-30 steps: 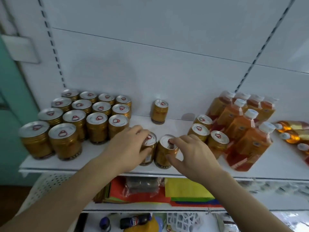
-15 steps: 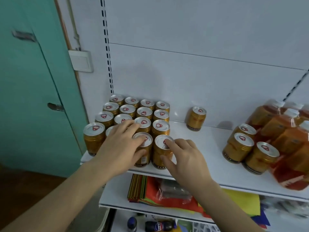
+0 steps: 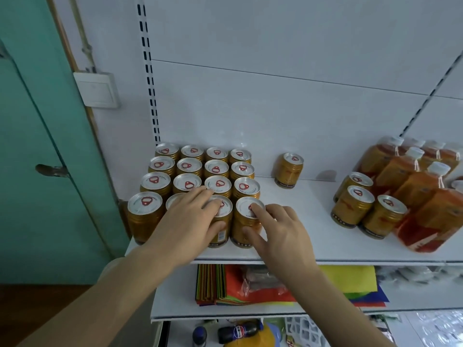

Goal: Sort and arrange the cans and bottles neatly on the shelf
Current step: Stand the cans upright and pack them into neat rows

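Left hand: fingers spread flat over the lid of a gold can in the front row, thumb curled against its side, so the can is held. Right hand: forefinger tip on the lid of the next can, thumb pressed to its wall, pinching it; the other fingers lie loosely bent beside it. The two cans stand upright, touching, at the front right corner of the can block.

Block: gold cans with silver lids and red pull tabs, packed in rows of four at the left end of the white shelf. One front-row lid is mostly hidden under the left hand.

One lone can stands apart at the back wall. Three more cans cluster to the right, just beside the orange bottles, which have white caps and hold amber liquid; some lean.

Below: a lower shelf with coloured sheets. Further down, a dark cola bottle lying on its side. Green door and wall switch to the left.
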The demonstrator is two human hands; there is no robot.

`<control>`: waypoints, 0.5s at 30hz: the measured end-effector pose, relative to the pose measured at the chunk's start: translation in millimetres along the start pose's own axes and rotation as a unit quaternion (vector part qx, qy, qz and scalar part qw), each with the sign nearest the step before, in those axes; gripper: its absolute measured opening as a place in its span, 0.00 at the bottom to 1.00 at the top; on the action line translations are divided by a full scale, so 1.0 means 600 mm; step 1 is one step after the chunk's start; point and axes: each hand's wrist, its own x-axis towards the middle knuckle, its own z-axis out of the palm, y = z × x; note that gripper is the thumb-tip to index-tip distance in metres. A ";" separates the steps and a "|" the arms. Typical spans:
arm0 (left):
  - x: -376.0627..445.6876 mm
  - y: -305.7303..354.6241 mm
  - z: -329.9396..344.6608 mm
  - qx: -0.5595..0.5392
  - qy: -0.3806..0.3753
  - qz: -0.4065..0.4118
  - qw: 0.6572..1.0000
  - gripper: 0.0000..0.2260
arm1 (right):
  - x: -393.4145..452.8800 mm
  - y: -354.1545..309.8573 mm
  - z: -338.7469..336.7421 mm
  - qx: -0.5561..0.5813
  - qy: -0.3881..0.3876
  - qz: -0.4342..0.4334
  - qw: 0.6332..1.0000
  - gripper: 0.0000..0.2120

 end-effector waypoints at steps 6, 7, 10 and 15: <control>0.001 -0.002 0.005 0.004 0.004 0.006 1.000 0.23 | -0.003 -0.008 0.000 -0.016 -0.021 0.017 1.000 0.21; 0.001 -0.002 0.005 0.005 0.008 0.004 1.000 0.23 | -0.003 -0.008 0.000 -0.021 -0.024 0.015 0.999 0.21; 0.009 0.006 0.001 0.011 0.015 0.001 1.000 0.27 | -0.001 -0.010 -0.007 -0.034 -0.045 0.004 0.998 0.24; 0.052 0.052 -0.008 -0.009 0.031 0.039 0.999 0.29 | -0.008 0.024 -0.034 -0.025 -0.026 0.011 0.999 0.27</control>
